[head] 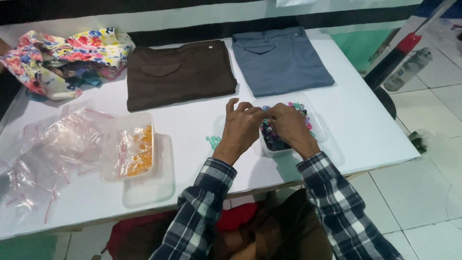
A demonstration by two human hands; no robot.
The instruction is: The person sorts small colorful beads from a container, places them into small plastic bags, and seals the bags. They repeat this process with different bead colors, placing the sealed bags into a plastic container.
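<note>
Both hands meet over a clear plastic container of mixed-colour beads (276, 139) sitting near the front edge of the white table (365, 125), right of centre. Left hand (240, 127) is curled, fingers bent in toward the right hand, fingertips touching it above the container's rear rim. Right hand (288, 125) lies over the beads, fingers bunched against the left fingertips; looks like a pinch on something small, but what is between them cannot be told. Both sleeves are dark plaid.

A small cluster of teal beads (213, 140) lies loose on the table just left of the left wrist.

Left of centre, near the front edge, a second clear container with orange beads (139, 150) and small zip bags inside; it rests on a clear lid (154, 185). Toward the left edge, a pile of empty clear zip bags with red seals (53, 149).

Along the back edge: crumpled floral fabric (67, 55) at the back left corner, folded brown trousers (178, 72) at centre, folded grey-blue trousers (281, 60) just beside them toward the right. A dark pole with a red band (404, 48) leans off the table's right side above the tiled floor.
</note>
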